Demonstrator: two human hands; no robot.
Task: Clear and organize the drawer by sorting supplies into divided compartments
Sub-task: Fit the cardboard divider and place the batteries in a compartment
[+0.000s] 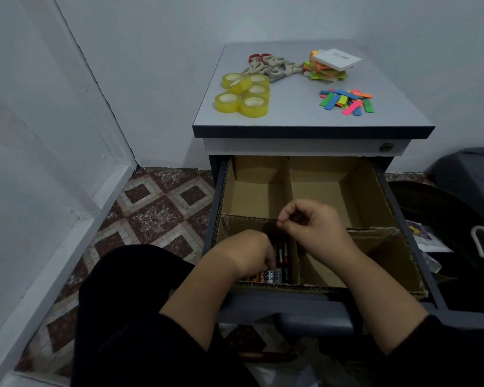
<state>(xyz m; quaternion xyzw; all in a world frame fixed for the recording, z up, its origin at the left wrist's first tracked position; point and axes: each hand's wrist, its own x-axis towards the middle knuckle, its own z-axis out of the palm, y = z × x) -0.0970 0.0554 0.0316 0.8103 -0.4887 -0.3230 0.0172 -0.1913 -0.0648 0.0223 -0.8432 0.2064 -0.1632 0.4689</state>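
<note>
Two hands work over your open drawer (386, 191): your left hand (246, 254) reaches, fingers curled, into the near-left compartment, touching the batteries (281, 263) lying there. Your right hand (310, 224) hovers above the divider with curled fingers, thumb meeting forefinger; whether it pinches anything I cannot tell. The battery labels are too blurred to read.

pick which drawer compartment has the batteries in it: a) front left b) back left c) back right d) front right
a: the batteries lie in the front left compartment of the drawer, under the left hand; the other three compartments show only bare cardboard.
</note>
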